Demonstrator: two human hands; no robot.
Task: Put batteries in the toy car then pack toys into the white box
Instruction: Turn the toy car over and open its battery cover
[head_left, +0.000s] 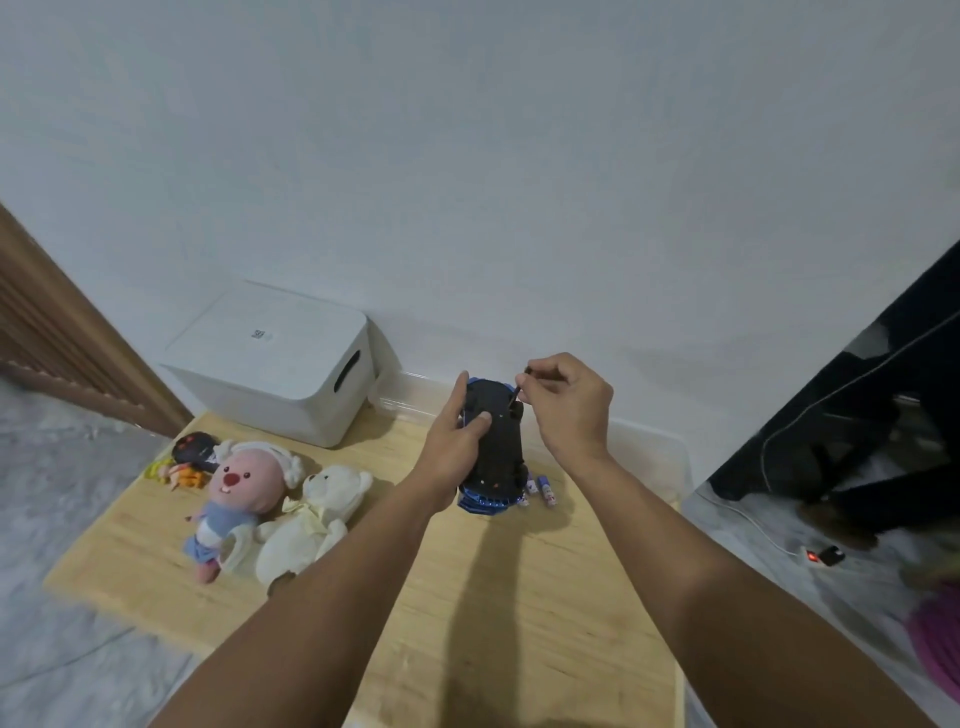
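A blue toy car (493, 452) stands on its end on the wooden table (467, 597), black underside facing me. My left hand (457, 441) grips its left side, thumb on the underside. My right hand (566, 410) pinches a thin dark screwdriver (517, 391) whose tip touches the upper part of the underside. Small purple-and-white batteries (540, 489) lie on the table just right of the car. The white box (275, 361) sits closed at the table's far left. A pink plush (239, 499) and a white teddy bear (311, 514) lie to the left.
A dark round toy (193, 448) and a small orange and yellow figure (176, 474) lie behind the plush toys. A clear plastic lid or tray (644, 441) lies along the back right. A power strip (823, 556) with a red light and dark clothing lie on the floor to the right.
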